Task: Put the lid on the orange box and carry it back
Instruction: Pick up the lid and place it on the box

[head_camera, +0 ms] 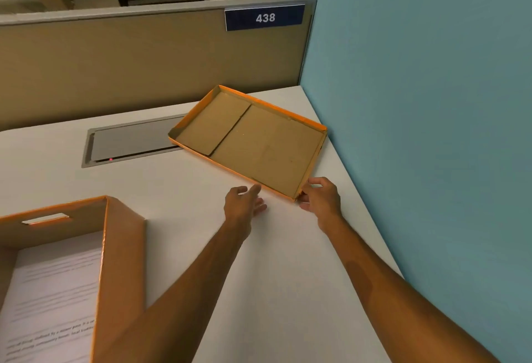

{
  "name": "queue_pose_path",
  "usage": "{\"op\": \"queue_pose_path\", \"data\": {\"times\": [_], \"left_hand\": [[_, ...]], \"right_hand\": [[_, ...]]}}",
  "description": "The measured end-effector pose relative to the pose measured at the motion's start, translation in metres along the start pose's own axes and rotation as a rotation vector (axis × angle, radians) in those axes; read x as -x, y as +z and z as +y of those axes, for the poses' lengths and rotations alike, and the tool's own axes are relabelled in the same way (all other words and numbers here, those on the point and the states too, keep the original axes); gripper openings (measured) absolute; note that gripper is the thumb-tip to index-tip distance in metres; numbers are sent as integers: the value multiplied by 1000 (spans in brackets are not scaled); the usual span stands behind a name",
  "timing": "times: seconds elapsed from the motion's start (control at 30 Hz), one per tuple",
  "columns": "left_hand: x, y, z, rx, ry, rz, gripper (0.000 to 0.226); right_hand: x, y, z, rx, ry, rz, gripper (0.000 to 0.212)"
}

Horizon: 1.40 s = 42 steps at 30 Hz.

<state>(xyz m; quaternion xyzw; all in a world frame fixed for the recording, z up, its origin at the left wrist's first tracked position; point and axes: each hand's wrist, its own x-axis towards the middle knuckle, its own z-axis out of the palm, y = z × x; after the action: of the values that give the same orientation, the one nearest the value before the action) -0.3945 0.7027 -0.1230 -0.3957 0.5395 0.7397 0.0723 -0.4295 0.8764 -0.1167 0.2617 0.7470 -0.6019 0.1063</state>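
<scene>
White desk [201,218] fills lower frame. Orange lid [253,143] upside down at centre right, overlapping grey cable hatch [129,140]. Orange box [86,261] lower left.

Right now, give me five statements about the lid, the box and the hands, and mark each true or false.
1. The lid lies upside down on the desk, its brown inside facing up. True.
2. The lid already sits on the orange box. False: the box is open, and the lid lies apart from it by the blue wall.
3. The right hand touches the lid's near corner. True.
4. The box is empty. False: printed paper lies inside.
5. The left hand grips the box. False: it reaches toward the lid's near edge.
</scene>
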Motion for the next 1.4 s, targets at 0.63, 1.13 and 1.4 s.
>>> {"op": "queue_pose_path", "data": {"times": [0.63,1.13,1.4], "left_hand": [[3,9,32,299,-14,-197,42],[125,-39,41,170,296,-228,49],[202,-46,39,167,455,-97,44]], "right_hand": [[13,-16,-35,-198,97,-221,25],[141,-49,-15,708,-989,-90,72],[199,-26,-9,694,-1273,39,43]]}}
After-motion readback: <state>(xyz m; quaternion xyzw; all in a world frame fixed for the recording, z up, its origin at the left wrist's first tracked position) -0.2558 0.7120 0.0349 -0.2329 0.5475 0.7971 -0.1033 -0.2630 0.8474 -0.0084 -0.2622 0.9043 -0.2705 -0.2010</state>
